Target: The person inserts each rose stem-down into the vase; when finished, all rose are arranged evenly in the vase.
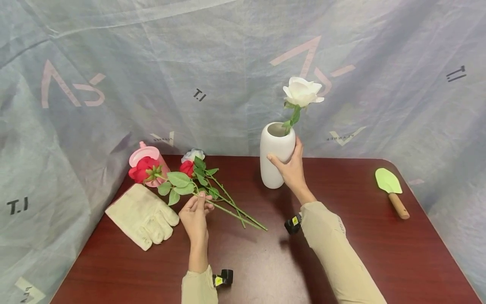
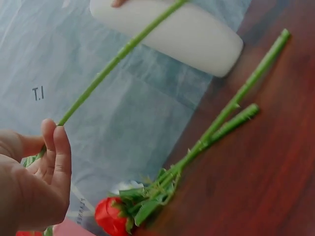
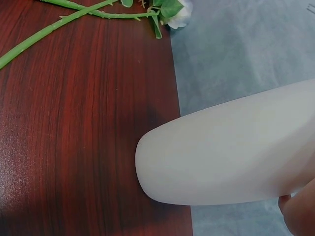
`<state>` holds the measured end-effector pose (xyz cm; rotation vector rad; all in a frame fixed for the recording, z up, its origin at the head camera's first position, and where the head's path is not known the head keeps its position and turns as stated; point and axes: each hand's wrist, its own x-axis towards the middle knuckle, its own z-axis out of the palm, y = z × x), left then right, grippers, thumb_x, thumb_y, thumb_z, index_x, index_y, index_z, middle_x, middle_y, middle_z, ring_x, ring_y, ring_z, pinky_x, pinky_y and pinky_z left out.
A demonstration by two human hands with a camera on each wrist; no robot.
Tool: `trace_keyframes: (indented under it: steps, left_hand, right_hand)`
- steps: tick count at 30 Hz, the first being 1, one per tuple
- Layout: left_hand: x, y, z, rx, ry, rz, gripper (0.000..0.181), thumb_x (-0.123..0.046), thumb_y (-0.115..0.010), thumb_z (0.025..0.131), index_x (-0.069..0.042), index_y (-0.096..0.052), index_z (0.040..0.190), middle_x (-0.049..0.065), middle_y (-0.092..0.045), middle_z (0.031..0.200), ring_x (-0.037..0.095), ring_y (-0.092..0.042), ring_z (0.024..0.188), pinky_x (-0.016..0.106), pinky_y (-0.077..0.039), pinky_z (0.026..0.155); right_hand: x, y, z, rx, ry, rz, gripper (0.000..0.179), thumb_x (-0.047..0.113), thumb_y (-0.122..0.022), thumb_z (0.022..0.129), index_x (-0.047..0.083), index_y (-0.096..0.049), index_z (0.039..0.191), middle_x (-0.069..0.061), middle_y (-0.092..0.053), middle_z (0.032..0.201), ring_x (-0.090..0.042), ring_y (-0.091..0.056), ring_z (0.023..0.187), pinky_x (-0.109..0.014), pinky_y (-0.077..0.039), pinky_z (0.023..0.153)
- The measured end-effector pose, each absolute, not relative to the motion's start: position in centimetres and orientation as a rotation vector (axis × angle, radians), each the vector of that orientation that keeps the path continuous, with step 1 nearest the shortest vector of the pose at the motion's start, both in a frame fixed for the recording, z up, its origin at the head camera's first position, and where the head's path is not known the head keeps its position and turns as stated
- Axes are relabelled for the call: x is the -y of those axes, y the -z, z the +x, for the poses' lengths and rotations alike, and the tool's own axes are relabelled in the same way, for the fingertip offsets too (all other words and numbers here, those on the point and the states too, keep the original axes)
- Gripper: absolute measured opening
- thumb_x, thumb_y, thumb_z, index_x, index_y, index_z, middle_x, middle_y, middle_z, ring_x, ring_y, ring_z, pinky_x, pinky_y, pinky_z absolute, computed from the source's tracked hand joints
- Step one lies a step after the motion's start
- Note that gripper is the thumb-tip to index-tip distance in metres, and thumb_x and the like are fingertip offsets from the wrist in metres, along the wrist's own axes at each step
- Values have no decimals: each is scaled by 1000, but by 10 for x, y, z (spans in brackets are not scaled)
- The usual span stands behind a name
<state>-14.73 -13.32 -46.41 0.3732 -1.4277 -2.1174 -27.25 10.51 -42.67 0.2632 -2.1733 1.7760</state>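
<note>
White vase (image 1: 271, 166) near table's (image 1: 258, 261) far edge
Right hand (image 1: 291, 169) clasps its likely breakable, slick side; left hand (image 1: 195, 217) pinches red rose's (image 1: 144, 169) light-looking stem (image 2: 111, 65).

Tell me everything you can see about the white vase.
The vase is tall, plain white and smooth, perhaps ceramic, with rounded sides, a wide round mouth and a narrower base. It is roughly upright near the back edge of the table; I can't tell whether its base touches the wood. The right hand grips its side, thumb across the front. One white rose stands in it, leaning right, its bloom well above the rim.
</note>
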Motion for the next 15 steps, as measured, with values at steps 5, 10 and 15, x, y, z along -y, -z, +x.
trace_keyframes:
  steps: [5, 10, 15]
  left_hand:
    - [131, 452, -152, 1385, 2148, 308, 22, -9, -59, 92, 11, -62, 100, 21, -65, 79, 14, -60, 57, 28, -54, 60]
    - [130, 438, -155, 1337, 2216, 246, 16, 0, -56, 92, 11, -58, 103, 18, -65, 84, 16, -62, 66, 31, -55, 67]
    - [128, 427, -158, 1266, 2242, 176, 17, -1, -58, 91, 12, -58, 101, 16, -66, 87, 16, -62, 69, 30, -54, 70]
  right_hand:
    - [-102, 409, -258, 2173, -1794, 277, 91, 18, -74, 80, 14, -13, 147, -13, -25, 139, -32, -36, 117, -53, -32, 94]
    - [-105, 427, -271, 2179, -1762, 267, 94, 29, -76, 78, 24, -13, 147, -6, -26, 139, -26, -37, 118, -50, -33, 94]
    - [-106, 428, -274, 2186, -1760, 252, 96, 30, -77, 77, 25, -13, 147, -5, -25, 140, -24, -37, 118, -48, -33, 95]
